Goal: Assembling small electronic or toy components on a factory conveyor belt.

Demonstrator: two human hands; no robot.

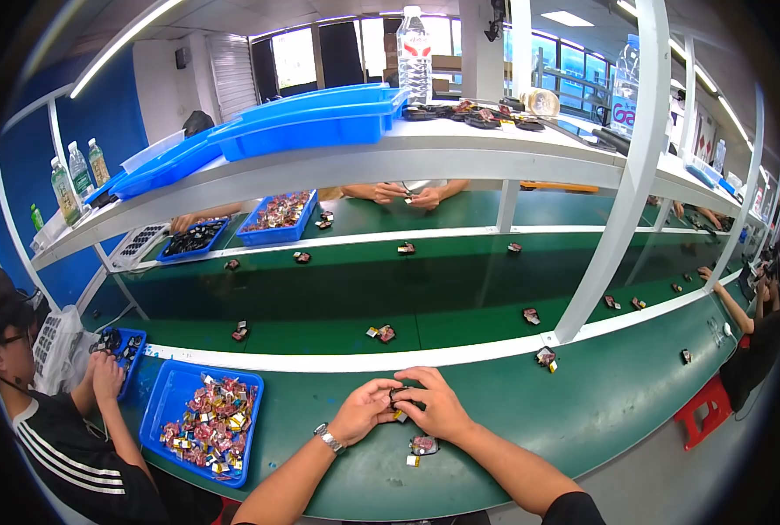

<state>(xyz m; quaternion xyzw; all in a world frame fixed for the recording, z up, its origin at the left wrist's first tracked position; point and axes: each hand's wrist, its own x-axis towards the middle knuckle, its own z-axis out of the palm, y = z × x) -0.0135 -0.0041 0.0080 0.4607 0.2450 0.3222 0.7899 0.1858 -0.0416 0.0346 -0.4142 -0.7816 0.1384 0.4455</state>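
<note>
Black casing (pixel 405 400) sits over the worktop (pixel 530 429), gripped between the fingers of the left hand (pixel 368 411) and right hand (pixel 435 406). Just nearer the person, a circuit board assembly (pixel 423 445) lies between the hands and the worktop's near edge. Just beyond the fingertips runs a white rail (pixel 469 353). Leftward, a blue tray (pixel 177 385) of boards stands apart from the left hand; rightward, green surface stretches toward a red stool (pixel 705 409).

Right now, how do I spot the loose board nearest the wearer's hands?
Find the near green bench. Below the wearer's right hand lies a reddish circuit board with a pale block. Unlike boards in the nearest blue tray, it lies singly.
</note>
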